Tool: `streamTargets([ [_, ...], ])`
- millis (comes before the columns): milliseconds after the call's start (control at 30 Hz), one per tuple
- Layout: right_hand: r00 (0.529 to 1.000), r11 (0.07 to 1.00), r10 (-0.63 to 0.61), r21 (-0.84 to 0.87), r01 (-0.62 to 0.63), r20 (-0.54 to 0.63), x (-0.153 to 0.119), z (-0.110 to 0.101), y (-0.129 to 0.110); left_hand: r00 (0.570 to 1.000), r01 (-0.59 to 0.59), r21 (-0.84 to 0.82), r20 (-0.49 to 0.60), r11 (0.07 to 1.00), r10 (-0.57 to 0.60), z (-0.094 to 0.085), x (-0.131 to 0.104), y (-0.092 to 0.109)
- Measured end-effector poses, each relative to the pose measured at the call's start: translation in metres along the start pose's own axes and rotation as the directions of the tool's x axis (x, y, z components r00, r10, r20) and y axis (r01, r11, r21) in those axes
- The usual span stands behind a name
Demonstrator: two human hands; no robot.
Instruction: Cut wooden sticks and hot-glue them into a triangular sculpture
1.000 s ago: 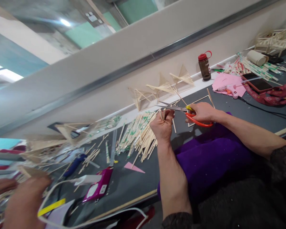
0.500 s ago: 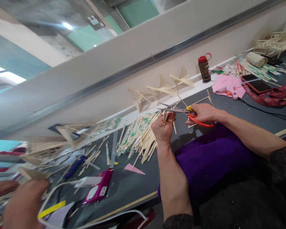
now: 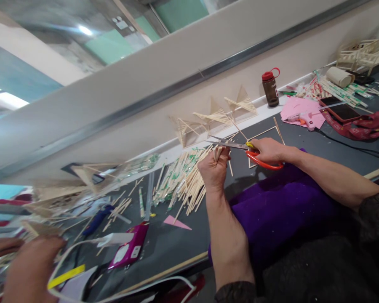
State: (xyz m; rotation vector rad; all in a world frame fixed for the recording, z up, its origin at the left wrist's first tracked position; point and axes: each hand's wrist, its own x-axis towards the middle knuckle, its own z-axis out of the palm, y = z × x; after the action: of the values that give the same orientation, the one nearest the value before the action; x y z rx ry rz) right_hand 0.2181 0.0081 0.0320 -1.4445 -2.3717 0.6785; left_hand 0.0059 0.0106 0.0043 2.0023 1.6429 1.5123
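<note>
My left hand (image 3: 213, 171) is closed around a few thin wooden sticks (image 3: 217, 153), whose ends poke out above the fingers. My right hand (image 3: 268, 151) grips scissors (image 3: 261, 161) with red and yellow handles. Their blades are parted and reach left, just behind and above my left fist. Whether the blades touch a stick, I cannot tell. Below and left of the fist lies a pile of bare wooden sticks (image 3: 194, 191). Past my right hand, a frame of joined sticks (image 3: 262, 133) rests on the table, partly hidden by that hand.
Against the wall lean stick models (image 3: 216, 115). A bottle (image 3: 270, 89), a glue gun (image 3: 308, 120) on pink paper and a phone (image 3: 340, 109) are at right. Wrapped chopsticks (image 3: 167, 185) and a magenta packet (image 3: 129, 246) are left. Another person's hand (image 3: 34, 265) appears lower left.
My left fist has shifted slightly left with the sticks, and the scissors have moved a touch left too. The whole view has shifted a little.
</note>
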Motion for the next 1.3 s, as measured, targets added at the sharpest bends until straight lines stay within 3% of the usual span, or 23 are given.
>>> streamTargets([
  [200,0.999,0.997,0.029,-0.066,-0.031,-0.025,0.0057,0.007,0.0024,0.999,0.007,0.035,0.032,0.999,-0.008,0.002,0.0009,-0.0024],
  [433,0.997,0.998,0.036,-0.042,-0.038,-0.063,0.0067,0.0098,0.0059,0.999,0.032,0.039,-0.014,0.999,-0.032,0.0082,0.0003,-0.0035],
  [733,1.0,1.0,0.013,0.0,-0.013,-0.028,0.0026,0.0051,0.0065,0.998,-0.027,0.095,0.059,0.995,0.022,0.0036,-0.0018,-0.0025],
  [967,1.0,1.0,-0.01,0.002,0.01,-0.014,0.0016,0.0029,0.0081,0.991,-0.027,0.048,0.129,0.998,0.02,0.0006,-0.002,0.0012],
  [1300,1.0,1.0,0.004,0.005,-0.004,-0.01,0.0019,0.0056,0.005,0.989,0.005,0.025,0.149,1.0,-0.009,0.0003,-0.0022,0.0017],
])
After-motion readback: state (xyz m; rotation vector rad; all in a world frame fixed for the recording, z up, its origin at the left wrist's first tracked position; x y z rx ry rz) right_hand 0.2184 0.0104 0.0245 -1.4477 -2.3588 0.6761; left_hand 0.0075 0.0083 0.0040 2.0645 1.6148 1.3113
